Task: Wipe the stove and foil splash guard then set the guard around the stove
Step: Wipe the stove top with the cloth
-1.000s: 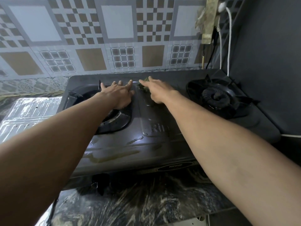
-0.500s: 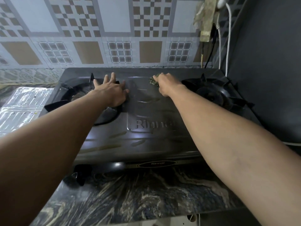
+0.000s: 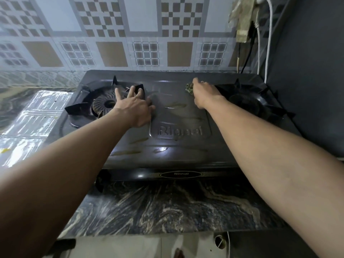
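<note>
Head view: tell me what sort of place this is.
Probably a home kitchen: a black two-burner gas stove sits on a dark marbled stone counter against a patterned tiled wall.

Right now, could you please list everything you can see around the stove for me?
tiled wall: one, white, grey and tan, at the back
counter: one, dark marbled, below the tiled wall
stove: one, black, on the counter against the tiled wall
left burner: one, black, stove's left side
right burner: one, black, stove's right side
foil splash guard: one, silver, flat on the counter left of the stove
wiping pad: one, green, on the stove top, rear middle
white cable: one, white, hanging at upper right
black cable: one, black, beside the white cable
left hand: one, fingers spread, resting on the stove by the left burner
right hand: one, gripping the wiping pad
</note>
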{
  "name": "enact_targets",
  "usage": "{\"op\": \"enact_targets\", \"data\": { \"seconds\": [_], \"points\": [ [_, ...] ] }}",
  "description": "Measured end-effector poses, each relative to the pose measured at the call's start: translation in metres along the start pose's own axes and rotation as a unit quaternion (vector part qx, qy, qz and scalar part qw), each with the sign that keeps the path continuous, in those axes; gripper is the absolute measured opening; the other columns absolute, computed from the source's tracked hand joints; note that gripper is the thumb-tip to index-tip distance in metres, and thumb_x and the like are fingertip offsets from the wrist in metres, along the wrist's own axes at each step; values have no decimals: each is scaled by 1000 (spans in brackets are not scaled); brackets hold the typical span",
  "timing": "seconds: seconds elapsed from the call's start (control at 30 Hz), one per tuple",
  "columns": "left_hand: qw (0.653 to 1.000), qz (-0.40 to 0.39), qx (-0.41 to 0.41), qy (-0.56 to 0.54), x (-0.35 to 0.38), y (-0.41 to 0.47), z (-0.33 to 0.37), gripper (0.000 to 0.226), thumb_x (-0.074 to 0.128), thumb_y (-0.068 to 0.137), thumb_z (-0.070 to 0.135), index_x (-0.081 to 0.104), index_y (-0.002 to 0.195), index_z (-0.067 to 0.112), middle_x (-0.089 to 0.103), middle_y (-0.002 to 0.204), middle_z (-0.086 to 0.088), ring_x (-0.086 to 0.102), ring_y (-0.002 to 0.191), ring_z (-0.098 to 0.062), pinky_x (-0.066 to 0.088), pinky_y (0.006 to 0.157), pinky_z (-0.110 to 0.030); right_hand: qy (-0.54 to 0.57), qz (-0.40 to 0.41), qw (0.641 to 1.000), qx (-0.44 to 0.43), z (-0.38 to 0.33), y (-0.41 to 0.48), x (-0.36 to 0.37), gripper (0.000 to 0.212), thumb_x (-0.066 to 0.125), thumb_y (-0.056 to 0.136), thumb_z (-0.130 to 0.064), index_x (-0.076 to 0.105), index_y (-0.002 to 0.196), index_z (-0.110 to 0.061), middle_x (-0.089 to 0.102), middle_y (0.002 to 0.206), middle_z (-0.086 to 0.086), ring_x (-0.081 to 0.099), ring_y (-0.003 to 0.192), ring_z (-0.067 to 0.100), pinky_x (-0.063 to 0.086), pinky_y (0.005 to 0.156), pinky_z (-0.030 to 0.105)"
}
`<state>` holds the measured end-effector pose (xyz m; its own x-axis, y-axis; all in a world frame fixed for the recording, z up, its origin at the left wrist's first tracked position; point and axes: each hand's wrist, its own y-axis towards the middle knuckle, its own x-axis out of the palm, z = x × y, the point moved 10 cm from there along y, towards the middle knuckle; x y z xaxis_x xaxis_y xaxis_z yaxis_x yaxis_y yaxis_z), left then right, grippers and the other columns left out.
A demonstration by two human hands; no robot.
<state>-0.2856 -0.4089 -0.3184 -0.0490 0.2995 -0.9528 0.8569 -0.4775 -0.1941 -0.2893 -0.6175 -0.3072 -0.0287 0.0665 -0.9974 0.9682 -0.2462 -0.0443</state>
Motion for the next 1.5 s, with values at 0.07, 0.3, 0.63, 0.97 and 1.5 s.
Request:
{"op": "enact_targets", "data": {
  "seconds": [0.07,0.3,0.63,0.97,1.5],
  "points": [
    [1000,8,-1,-9,4,-4,1,56,18,105,44,27,156,25,11,166,-15,-1,153,-40,4,109,-79,3,12,1000,1,0,-7,0,68,55,92,-1,21,151,-4,50,135,22,54,117,41,43,79,41],
    [999,35,7,3,4,-14,-2,53,18,103,46,38,148,27,19,162,-16,4,152,-41,8,107,-80,60,53,997,15,-8,-30,-8,45,49,95,-1,48,139,-11,54,134,19,55,118,39,47,92,41],
    [995,69,6,-66,7,-29,-12,56,22,104,50,22,157,31,8,166,-15,6,152,-39,12,111,-76,118,33,992,-21,-69,-23,-2,40,50,94,-3,49,132,-15,58,122,16,59,101,36,53,83,44],
    [993,77,10,-88,9,-38,-14,58,28,103,55,31,153,28,0,168,-15,-2,154,-36,9,114,-73,144,16,988,-59,-89,-25,5,50,51,97,-5,53,141,-28,58,136,14,58,115,36,48,85,32],
    [985,82,-11,-152,12,-54,-20,67,25,105,48,5,160,16,-8,168,-10,-4,155,-30,4,120,-64,94,5,989,-116,-98,-62,13,71,41,92,14,36,152,-23,33,158,7,43,136,32,43,106,47]
  ]
}}
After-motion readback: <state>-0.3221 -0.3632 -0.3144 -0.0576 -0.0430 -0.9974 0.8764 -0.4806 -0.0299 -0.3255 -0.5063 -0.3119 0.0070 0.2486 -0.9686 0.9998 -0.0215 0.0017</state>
